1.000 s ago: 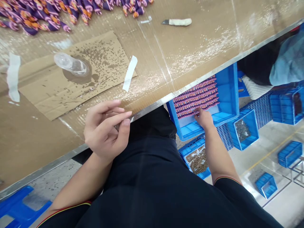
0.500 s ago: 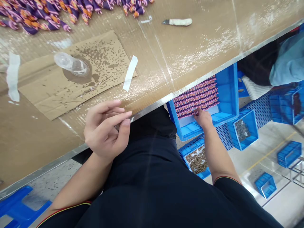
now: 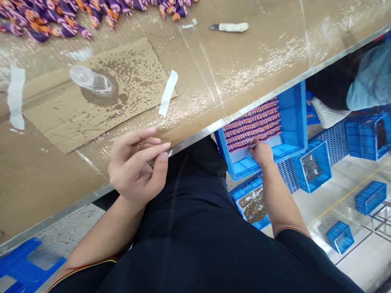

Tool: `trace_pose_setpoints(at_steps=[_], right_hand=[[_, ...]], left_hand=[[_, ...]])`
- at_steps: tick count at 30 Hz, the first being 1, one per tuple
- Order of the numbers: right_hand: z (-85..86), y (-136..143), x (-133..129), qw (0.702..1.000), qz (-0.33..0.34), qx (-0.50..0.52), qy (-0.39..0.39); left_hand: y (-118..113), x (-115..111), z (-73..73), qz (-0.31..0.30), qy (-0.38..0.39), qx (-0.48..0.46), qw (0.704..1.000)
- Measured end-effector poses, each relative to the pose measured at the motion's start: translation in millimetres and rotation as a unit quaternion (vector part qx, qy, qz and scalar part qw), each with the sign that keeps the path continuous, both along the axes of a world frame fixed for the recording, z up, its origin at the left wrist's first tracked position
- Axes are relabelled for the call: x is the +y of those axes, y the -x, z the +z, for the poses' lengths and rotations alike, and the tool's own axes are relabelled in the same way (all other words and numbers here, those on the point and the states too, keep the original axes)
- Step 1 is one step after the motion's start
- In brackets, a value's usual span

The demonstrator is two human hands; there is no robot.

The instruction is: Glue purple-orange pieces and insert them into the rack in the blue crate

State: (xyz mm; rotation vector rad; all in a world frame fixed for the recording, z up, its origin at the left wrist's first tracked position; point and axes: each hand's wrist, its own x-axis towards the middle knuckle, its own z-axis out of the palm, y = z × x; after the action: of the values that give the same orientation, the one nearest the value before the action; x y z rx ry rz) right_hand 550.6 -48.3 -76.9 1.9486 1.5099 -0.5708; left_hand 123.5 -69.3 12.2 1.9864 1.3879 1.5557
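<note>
My left hand [image 3: 139, 165] hovers over the front edge of the cardboard-covered table, fingers loosely bent and apart, with nothing in them. Down to the right, my right hand [image 3: 262, 153] reaches into a blue plastic bin [image 3: 291, 110]. Its fingers are pinched together at the nearest of several rows of small twisted fabric pieces [image 3: 252, 126] in purple, pink and orange. What lies between those fingertips is too small to make out. White sheet shows under the rows.
On the table are a pile of similar fabric pieces [image 3: 64, 18], a white-handled knife [image 3: 230, 27], and a clear plastic cup [image 3: 94, 81] on a damp cardboard sheet [image 3: 61, 122]. Blue crates [image 3: 319, 165] stand below right; a blue stool [image 3: 27, 266] is lower left. Another person's sleeve [image 3: 371, 77] shows at right.
Both hands hold nearly the same place and pose. The view has shifted very slightly; nothing else visibly moved.
</note>
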Motion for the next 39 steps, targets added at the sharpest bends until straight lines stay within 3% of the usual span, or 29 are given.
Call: trace_pose_setpoints(at_steps=[6,15,26,39], right_hand=[[-4.0,-2.7,0.3,1.000,-0.007,-0.006,0.001],[-5.5,-8.9,-0.9,0.999,-0.001,0.023,-0.025],[-18.8,-18.0,-2.8,0.997,0.009,0.054,-0.058],[-15.2,-26.7,-3.3,0.989,-0.040,0.092,-0.105]], left_hand=[[0.6,-0.4,3.1,-0.021,0.001,0.012,1.000],[0.6,1.0,-3.9,-0.015,-0.014,-0.012,1.000],[0.5,0.1,-1.3,-0.015,-0.005,-0.003,1.000],[-0.6,1.5,-4.3,-0.009,-0.019,-0.003,1.000]])
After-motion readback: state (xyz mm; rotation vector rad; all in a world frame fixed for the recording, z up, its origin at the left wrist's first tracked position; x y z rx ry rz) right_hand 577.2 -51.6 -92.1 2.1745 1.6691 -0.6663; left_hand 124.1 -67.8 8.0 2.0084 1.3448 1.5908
